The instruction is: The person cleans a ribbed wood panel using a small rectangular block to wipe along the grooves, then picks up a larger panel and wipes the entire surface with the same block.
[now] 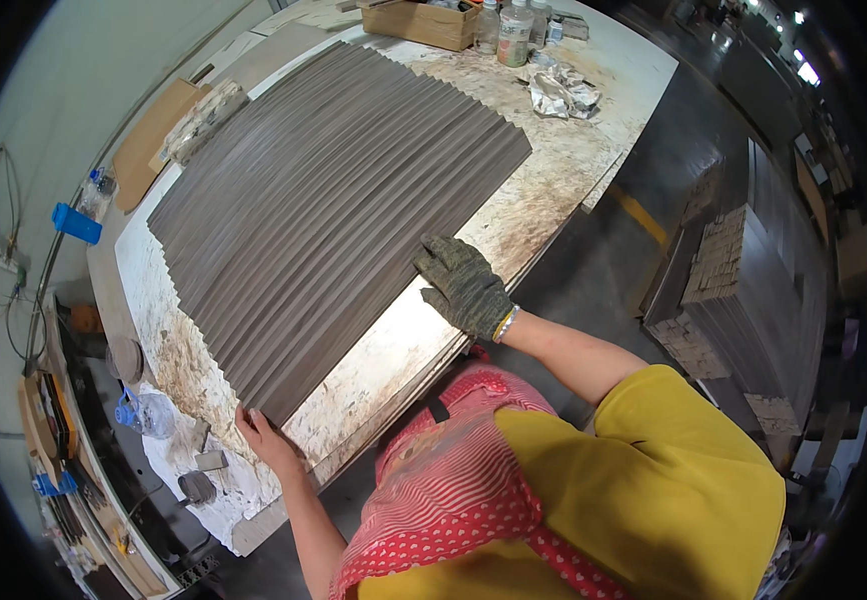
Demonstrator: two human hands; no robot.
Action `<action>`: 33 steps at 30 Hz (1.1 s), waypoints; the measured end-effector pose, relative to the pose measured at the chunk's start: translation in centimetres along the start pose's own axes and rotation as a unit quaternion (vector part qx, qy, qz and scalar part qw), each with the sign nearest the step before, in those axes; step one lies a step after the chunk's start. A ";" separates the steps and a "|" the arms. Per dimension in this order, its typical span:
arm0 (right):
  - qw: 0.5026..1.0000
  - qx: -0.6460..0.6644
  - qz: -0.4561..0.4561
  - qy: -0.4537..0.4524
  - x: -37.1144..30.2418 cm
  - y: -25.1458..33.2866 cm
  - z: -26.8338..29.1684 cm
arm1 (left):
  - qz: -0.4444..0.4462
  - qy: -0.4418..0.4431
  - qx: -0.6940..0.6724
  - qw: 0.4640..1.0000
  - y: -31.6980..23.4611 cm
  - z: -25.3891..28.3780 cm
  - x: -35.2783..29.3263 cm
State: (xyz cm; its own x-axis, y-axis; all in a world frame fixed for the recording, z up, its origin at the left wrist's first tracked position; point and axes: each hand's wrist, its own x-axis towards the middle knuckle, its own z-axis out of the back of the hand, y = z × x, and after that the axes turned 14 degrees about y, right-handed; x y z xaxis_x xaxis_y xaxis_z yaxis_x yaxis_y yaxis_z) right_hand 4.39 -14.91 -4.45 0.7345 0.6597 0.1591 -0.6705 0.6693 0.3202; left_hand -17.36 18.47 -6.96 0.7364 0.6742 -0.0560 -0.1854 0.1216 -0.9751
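A wide spread of grey-brown wood-grain strips (343, 200) lies overlapped in rows on the worktable, its ends forming stepped edges. My right hand (465, 288), in a dark grey-green knitted glove with a yellow cuff, rests at the near long edge of the spread. Its fingers are stretched over the nearest strip and hold nothing. At the near left corner, my bare left hand (268, 442) touches the strips' ends with its fingers apart. Part of that hand's fingers is hidden from view.
The stained white worktable (563, 180) carries a cardboard box (421, 24), bottles (515, 35) and crumpled paper (561, 95) at the far side. Toward the left lie a clear plastic bottle (148, 412) and small dark blocks (196, 487). Stacked boards (753, 290) stand on the right.
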 end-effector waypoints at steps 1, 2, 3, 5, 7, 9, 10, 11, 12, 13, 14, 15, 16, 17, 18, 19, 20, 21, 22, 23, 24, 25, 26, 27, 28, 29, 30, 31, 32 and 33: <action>1.000 0.003 -0.002 0.008 0.0 0.0 0.1 | -0.002 0.002 0.002 1.000 0.0 0.0 0.1; 1.000 0.005 -0.003 0.006 0.1 0.0 0.2 | -0.002 0.002 -0.021 1.000 0.2 0.0 0.2; 1.000 0.002 -0.001 0.002 0.0 -0.1 0.2 | -0.002 0.002 -0.044 0.999 0.2 0.0 0.2; 1.000 0.001 0.001 -0.003 -0.1 -0.1 0.2 | 0.002 0.005 -0.047 0.999 -0.1 -0.1 0.1; 1.000 0.013 0.007 -0.005 -0.1 -0.2 0.3 | 0.004 0.008 -0.050 0.999 -0.2 -0.1 0.1; 1.000 0.012 0.006 -0.006 -0.1 -0.3 0.1 | 0.011 0.004 -0.039 0.999 -0.1 0.0 0.2; 1.000 0.010 0.006 -0.006 -0.1 -0.4 0.0 | 0.010 0.006 -0.038 0.999 0.1 0.2 0.2; 1.000 0.011 0.004 -0.008 -0.1 -0.4 -0.1 | 0.007 0.009 -0.017 1.000 0.3 0.4 0.3; 1.000 0.017 0.005 0.005 -0.1 -0.5 -0.3 | 0.004 0.012 0.004 1.000 0.3 0.5 0.3; 1.000 0.023 0.006 0.018 -0.1 -0.5 -0.4 | 0.004 0.013 0.005 1.000 0.3 0.5 0.3; 1.000 0.023 0.005 0.017 0.0 -0.5 -0.4 | 0.010 0.010 -0.010 1.000 0.2 0.5 0.3; 1.000 0.023 0.003 0.021 0.0 -0.4 -0.3 | 0.017 0.007 -0.025 1.000 0.1 0.5 0.2; 0.999 0.022 0.002 0.026 0.0 -0.3 -0.2 | 0.018 0.006 -0.025 1.000 0.4 0.9 0.2; 0.999 0.023 0.003 0.027 -0.1 -0.3 -0.1 | 0.045 0.018 -0.037 0.998 1.0 1.7 0.4; 0.999 0.026 0.003 0.031 -0.1 -0.3 -0.1 | 0.073 0.030 -0.050 0.996 0.9 2.0 0.6; 0.999 0.028 0.003 0.035 -0.1 -0.3 0.0 | 0.073 0.028 -0.049 0.996 0.9 2.2 0.7; 0.999 0.030 0.005 0.036 -0.1 -0.5 0.2 | 0.081 0.034 -0.010 0.996 0.8 2.4 0.7; 0.999 0.029 0.004 0.042 -0.1 -0.4 0.4 | 0.088 0.040 0.030 0.995 0.6 2.7 0.7; 0.998 0.028 0.004 0.049 -0.1 -0.5 0.5 | 0.089 0.038 0.032 0.995 0.7 3.0 0.8; 0.998 0.031 0.005 0.049 -0.1 -0.6 0.5 | 0.077 0.048 0.029 0.995 1.1 3.4 0.9; 0.998 0.029 0.008 0.048 -0.2 -0.7 0.5 | 0.067 0.061 0.026 0.996 0.6 3.1 1.0; 0.998 0.027 0.011 0.047 -0.2 -0.9 0.5 | 0.068 0.061 0.027 0.995 0.1 3.0 0.8; 0.998 0.027 0.010 0.048 -0.3 -1.0 0.7 | 0.082 0.066 0.025 0.994 -0.7 2.9 0.6; 0.998 0.026 0.012 0.052 -0.3 -1.0 0.9 | 0.097 0.071 0.023 0.993 -1.6 2.7 0.4; 0.998 0.024 0.014 0.056 -0.3 -1.1 1.0 | 0.098 0.072 0.023 0.992 -2.0 2.5 0.5; 0.998 0.023 0.012 0.057 -0.4 -1.4 1.0 | 0.109 0.064 0.022 0.992 -2.2 2.2 0.5; 0.998 0.032 0.026 0.056 -0.4 -1.8 1.1 | 0.119 0.054 0.022 0.991 -2.3 2.2 0.5; 0.997 0.040 0.040 0.056 -0.6 -2.2 1.2 | 0.121 0.055 0.022 0.991 -2.1 2.1 0.7; 0.997 0.039 0.038 0.058 -0.7 -2.6 1.5 | 0.119 0.058 0.020 0.991 -1.9 2.0 1.0; 0.997 0.020 0.042 0.060 -0.6 -3.0 1.6 | 0.118 0.052 0.021 0.991 -2.0 2.2 0.8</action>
State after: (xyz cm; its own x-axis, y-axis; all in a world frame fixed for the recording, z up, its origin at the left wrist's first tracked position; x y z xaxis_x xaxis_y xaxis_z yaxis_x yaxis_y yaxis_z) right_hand 6.09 -17.89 -3.97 0.6561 0.7509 0.0759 -0.7232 0.5967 0.3477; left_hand -17.80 20.36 -4.55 0.7321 0.6093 -0.3046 -0.3849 0.0011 -0.9230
